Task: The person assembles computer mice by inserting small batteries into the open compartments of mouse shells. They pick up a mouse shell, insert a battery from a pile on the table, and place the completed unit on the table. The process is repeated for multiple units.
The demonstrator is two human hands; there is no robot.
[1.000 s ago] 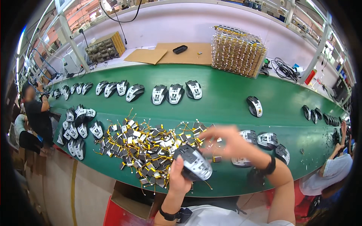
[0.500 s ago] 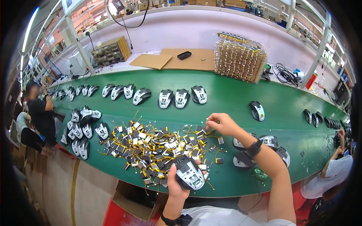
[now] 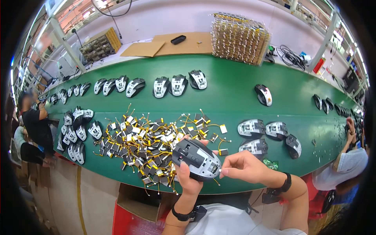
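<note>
My left hand point(image 3: 189, 183) grips a black and white computer mouse point(image 3: 200, 158) from below, its underside facing up. Beside the mouse's near right end, my right hand point(image 3: 247, 167) is closed in a pinch. A tiny white connector point(image 3: 220, 170) shows at those fingertips; whatever hangs from it is hidden. Just beyond the held mouse spreads a heap of small flat battery packs point(image 3: 149, 143), silver and dark grey, with yellow tape, thin leads and white plugs. Several similar mice point(image 3: 250, 128) lie underside up to the right of my right hand.
More mice point(image 3: 179, 85) stand in a row along the green bench point(image 3: 231, 86), with a cluster point(image 3: 72, 133) at left. A tall stack of trays point(image 3: 239, 39) stands at the back. A crumpled green packet point(image 3: 270, 163) lies right of my hand. Co-workers stand at both ends.
My right hand has come back from the heap's far right edge to the held mouse, pinching a white connector. My left hand has turned and raised the mouse slightly. The view has shifted.
</note>
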